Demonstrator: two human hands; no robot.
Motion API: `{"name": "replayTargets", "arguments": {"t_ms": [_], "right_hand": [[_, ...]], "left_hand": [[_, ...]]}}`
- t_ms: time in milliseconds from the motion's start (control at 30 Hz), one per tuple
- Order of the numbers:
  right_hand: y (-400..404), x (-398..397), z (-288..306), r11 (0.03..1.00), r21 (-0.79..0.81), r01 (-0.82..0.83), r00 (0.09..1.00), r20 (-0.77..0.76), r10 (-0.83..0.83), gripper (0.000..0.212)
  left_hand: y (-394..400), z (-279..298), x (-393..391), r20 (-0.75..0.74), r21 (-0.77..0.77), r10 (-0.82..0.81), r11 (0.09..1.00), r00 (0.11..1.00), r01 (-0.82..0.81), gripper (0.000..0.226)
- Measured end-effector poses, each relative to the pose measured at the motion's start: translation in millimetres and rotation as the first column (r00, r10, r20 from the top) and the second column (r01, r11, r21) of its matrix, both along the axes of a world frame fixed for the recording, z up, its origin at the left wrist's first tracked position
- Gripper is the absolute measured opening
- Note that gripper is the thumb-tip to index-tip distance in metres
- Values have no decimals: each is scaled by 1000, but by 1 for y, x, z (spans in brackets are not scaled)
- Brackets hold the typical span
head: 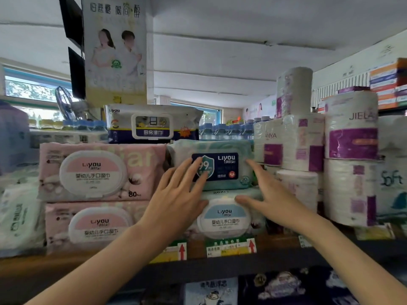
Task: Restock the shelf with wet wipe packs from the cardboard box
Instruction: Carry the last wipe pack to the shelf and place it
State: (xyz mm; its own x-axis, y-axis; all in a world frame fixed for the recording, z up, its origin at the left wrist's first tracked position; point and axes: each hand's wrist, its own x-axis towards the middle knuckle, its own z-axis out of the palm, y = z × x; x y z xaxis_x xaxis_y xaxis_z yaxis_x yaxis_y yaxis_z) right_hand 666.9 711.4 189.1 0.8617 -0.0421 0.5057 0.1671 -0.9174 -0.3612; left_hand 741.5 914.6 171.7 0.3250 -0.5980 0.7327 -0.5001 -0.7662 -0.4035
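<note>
A teal wet wipe pack [222, 166] with a dark blue label stands on the shelf, on top of a pack with a light blue lid [224, 219]. My left hand [176, 194] lies flat with spread fingers against the teal pack's left front. My right hand [268, 192] is spread at the pack's right side, its thumb touching the blue-lid pack below. Neither hand grips anything. Two pink packs [99, 172] are stacked to the left. A white and navy kitchen wipe pack [152, 124] sits on top. No cardboard box is in view.
Wrapped toilet paper rolls [350, 137] stand stacked right of the wipes. Water bottles [226, 130] line up behind. The wooden shelf edge [275, 243] carries price tags [231, 247]. More soft packs [19, 219] sit at the far left, with dark printed packs [275, 287] on the lower shelf.
</note>
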Motion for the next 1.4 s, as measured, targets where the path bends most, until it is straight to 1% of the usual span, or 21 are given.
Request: {"name": "replayTargets", "arguments": {"t_ms": [33,100,167,267,333,433,467,500,567,600,633,767,867,933,1000,1067,1167,1233,1267,1300,1400], "right_hand": [[1,1,-1,1000,12,-28,1000,-11,29,100],[6,6,-3,998,21,-67,997,-30,68,111],[12,12,-4,995,68,-71,997,3,71,119],[18,20,-4,978,192,-79,993,103,60,120],[18,24,-4,975,206,-81,988,142,52,119],[17,26,-5,976,198,-86,987,149,57,116],[16,27,-5,975,202,-89,987,150,59,116],[14,26,-5,973,210,-92,986,154,61,115],[13,26,-5,969,223,-108,983,172,70,113],[14,27,-5,967,230,-110,981,183,69,112],[16,27,-6,964,243,-110,979,193,63,112],[24,29,-7,954,278,-112,973,226,48,113],[32,33,-9,954,292,-60,961,277,-25,112],[38,37,-12,968,249,-6,949,306,-73,114],[37,38,-12,973,233,4,957,281,-71,114],[27,36,-6,962,269,-40,969,245,-28,106],[14,31,6,962,262,-77,956,292,-3,81],[11,29,9,972,226,-60,955,296,-10,73],[11,29,8,974,219,-56,958,285,-9,75],[12,29,6,974,218,-61,965,261,2,79],[18,33,-4,975,210,-72,983,179,34,99]], "left_hand": [[1,-1,0,23,-5,15,1000,1000,-14,54],[4,0,1,51,-29,70,997,996,-69,62],[6,1,3,42,-65,113,992,993,-110,69],[8,3,5,10,-78,123,990,992,-121,71],[8,7,4,-28,-74,144,986,989,-146,71],[2,11,-3,-81,-98,195,974,977,-203,85],[0,12,-7,-107,-102,196,973,975,-207,89],[-1,14,-12,-165,-97,172,977,971,-189,91],[-2,9,-9,-269,-175,73,977,960,-124,86],[-2,6,-8,-280,-229,24,969,960,-92,86],[-2,3,-5,-257,-252,9,965,966,-76,87],[-4,-3,4,-141,-276,35,958,989,-73,98],[-5,-4,2,-102,-307,6,951,995,-37,92],[-5,-4,3,-76,-333,-1,943,997,-24,87],[-5,-7,3,-70,-353,-5,935,998,-20,84],[-5,-9,-1,-68,-364,-8,931,998,-17,84],[-4,-10,-7,-72,-354,-16,935,997,-10,88],[-3,-10,-7,-115,-332,-18,943,993,-21,92],[-2,-8,-10,-151,-309,-24,951,988,-24,93],[-1,-5,-13,-197,-295,-44,955,979,-17,94],[0,0,-15,-392,-345,-106,938,914,-39,88]]}}
